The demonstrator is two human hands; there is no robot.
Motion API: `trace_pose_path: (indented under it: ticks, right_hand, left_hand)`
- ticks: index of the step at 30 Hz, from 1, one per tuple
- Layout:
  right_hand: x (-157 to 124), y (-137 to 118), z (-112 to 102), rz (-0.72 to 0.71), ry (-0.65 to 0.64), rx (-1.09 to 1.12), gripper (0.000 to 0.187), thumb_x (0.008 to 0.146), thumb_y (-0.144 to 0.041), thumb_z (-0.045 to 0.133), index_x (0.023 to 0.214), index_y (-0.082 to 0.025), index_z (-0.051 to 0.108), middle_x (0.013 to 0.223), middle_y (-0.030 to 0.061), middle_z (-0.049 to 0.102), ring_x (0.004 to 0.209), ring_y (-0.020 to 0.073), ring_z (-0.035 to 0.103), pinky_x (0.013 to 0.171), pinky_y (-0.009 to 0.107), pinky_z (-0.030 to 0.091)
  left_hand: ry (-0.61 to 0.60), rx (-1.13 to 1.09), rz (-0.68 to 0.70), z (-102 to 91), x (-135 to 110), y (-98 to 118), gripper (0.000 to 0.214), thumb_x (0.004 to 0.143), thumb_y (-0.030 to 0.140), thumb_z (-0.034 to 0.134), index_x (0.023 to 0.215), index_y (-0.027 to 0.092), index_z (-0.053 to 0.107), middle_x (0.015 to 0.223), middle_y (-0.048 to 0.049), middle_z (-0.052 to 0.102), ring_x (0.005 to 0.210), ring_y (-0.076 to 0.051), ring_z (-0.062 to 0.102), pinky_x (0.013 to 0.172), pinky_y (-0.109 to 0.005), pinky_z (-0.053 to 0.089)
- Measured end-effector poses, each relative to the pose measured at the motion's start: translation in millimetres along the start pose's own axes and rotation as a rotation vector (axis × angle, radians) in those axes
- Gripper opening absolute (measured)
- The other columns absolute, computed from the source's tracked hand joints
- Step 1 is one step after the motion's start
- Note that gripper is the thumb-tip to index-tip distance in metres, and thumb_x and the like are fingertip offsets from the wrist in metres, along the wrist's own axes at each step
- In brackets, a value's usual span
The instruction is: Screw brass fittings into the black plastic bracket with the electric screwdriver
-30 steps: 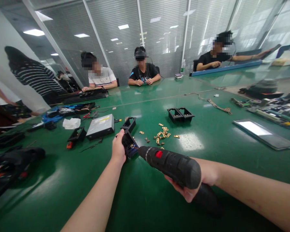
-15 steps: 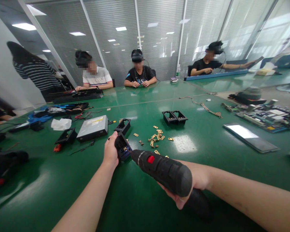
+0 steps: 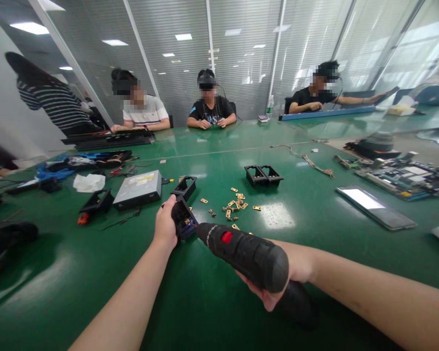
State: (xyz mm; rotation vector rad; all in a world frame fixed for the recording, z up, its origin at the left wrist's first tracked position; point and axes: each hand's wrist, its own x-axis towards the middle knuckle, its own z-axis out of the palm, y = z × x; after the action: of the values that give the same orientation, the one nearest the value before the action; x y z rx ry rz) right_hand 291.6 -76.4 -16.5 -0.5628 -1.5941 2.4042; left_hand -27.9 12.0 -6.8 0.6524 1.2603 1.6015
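My left hand [image 3: 165,224] grips a black plastic frame [image 3: 183,217] by its left side, tilted up off the green table [image 3: 190,292]. Small brass-coloured metal shows inside the frame. My right hand [image 3: 263,290] is wrapped round the handle of a black cordless drill [image 3: 245,253] with a red switch on top. The drill's nose points left, and its bit reaches into the frame; the exact contact point is too small to tell. Just beyond lie several small brass plates [image 3: 239,196] and screws [image 3: 212,213]. Another black frame [image 3: 184,187] stands right behind the held one.
A joined pair of black frames [image 3: 263,175] stands farther back. To the left are a silver disc drive [image 3: 138,189], another black frame [image 3: 97,202] and a second drill-like tool [image 3: 10,246]. A phone-like slab [image 3: 375,207] and circuit boards [image 3: 406,175] lie right. People sit across the table.
The whole view has shifted slightly. Both hands keep their hold, and the drill stays at the frame with no clear movement between them.
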Motion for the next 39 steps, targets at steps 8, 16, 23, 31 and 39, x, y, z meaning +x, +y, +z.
trace_pose_path:
  ticks: [8, 16, 23, 31, 39]
  right_hand:
    - [-0.5, -2.9, 1.1, -0.037, -0.002, -0.049, 0.057, 0.061, -0.042, 0.131, 0.088, -0.019, 0.087, 0.076, -0.0029, 0.084, 0.068, 0.0171, 0.076, 0.068, 0.029, 0.064]
    - [-2.6, -10.0, 6.4, -0.04, 0.037, -0.078, 0.058, 0.057, -0.04, 0.132, 0.09, -0.018, 0.089, 0.073, -0.0036, 0.084, 0.067, 0.0171, 0.075, 0.065, 0.028, 0.061]
    - [-3.5, -9.7, 4.6, -0.042, 0.014, -0.086, 0.059, 0.058, -0.038, 0.132, 0.091, -0.017, 0.088, 0.076, -0.0031, 0.083, 0.07, 0.018, 0.076, 0.073, 0.031, 0.062]
    - [-2.2, -6.3, 3.2, -0.078, -0.001, -0.096, 0.056, 0.063, -0.04, 0.131, 0.089, -0.018, 0.086, 0.076, -0.0039, 0.083, 0.069, 0.0174, 0.075, 0.071, 0.031, 0.063]
    - [-1.8, -11.5, 8.6, -0.063, 0.042, -0.113, 0.058, 0.055, -0.043, 0.131, 0.08, -0.02, 0.085, 0.071, -0.0046, 0.081, 0.065, 0.0168, 0.073, 0.066, 0.028, 0.061]
  left_hand:
    - [-0.008, 0.009, 0.003, -0.7, 0.5, -0.5, 0.042, 0.102, 0.06, 0.091, 0.106, 0.027, 0.067, 0.088, -0.0048, 0.081, 0.073, -0.027, 0.081, 0.065, -0.036, 0.071]
    - [-0.001, -0.003, -0.007, -0.6, 0.5, -1.4, 0.042, 0.101, 0.059, 0.093, 0.106, 0.027, 0.067, 0.088, -0.0058, 0.08, 0.077, -0.029, 0.083, 0.068, -0.037, 0.071]
    - [-0.001, 0.011, 0.004, -0.3, 0.7, -1.7, 0.044, 0.1, 0.062, 0.093, 0.107, 0.027, 0.068, 0.089, -0.0049, 0.081, 0.075, -0.027, 0.081, 0.069, -0.037, 0.071]
    - [-0.015, 0.021, -0.006, 0.8, -1.6, 1.2, 0.042, 0.102, 0.062, 0.091, 0.105, 0.026, 0.068, 0.088, -0.0048, 0.081, 0.077, -0.028, 0.083, 0.069, -0.036, 0.072]
    - [-0.013, 0.015, -0.009, 0.7, -1.8, 1.0, 0.044, 0.101, 0.063, 0.093, 0.103, 0.027, 0.068, 0.089, -0.0054, 0.08, 0.077, -0.028, 0.083, 0.07, -0.037, 0.072]
